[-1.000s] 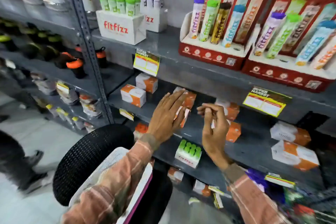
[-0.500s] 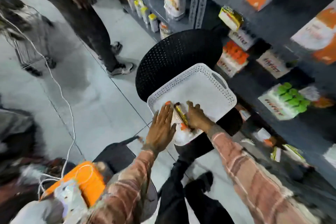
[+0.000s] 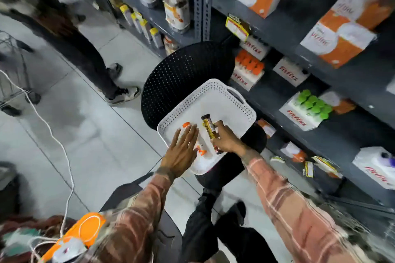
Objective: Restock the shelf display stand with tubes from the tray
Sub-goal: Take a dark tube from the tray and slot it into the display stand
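Right hand (image 3: pixel 226 141) is pinched round the dark yellow-labelled tube (image 3: pixel 209 130) on the white perforated plastic tray (image 3: pixel 235 109) — its long axis runs 11-to-5 — while the flat, open left hand (image 3: pixel 181 151) covers the orange-capped tubes (image 3: pixel 199 149) at its 9.

- tray (image 3: pixel 215 92): white, with a dotted perforated rim;
- tube (image 3: pixel 208 127) in the right hand (image 3: pixel 226 140): yellow-gold with a dark brown cap;
- tubes (image 3: pixel 186 124) under the left hand (image 3: pixel 181 151), near the tray's left edge: white with orange caps;
- chair (image 3: pixel 183 74): black, dotted mesh;
- sleeves (image 3: pixel 284 205): pink-orange plaid with pale stripes;
- shelf (image 3: pixel 299 19): dark grey;
- boxes (image 3: pixel 335 38) on it: white and orange;
- display box (image 3: pixel 299 116): white with red lettering, green-capped tubes (image 3: pixel 314 102) inside;
- floor (image 3: pixel 106 134): pale grey tiles
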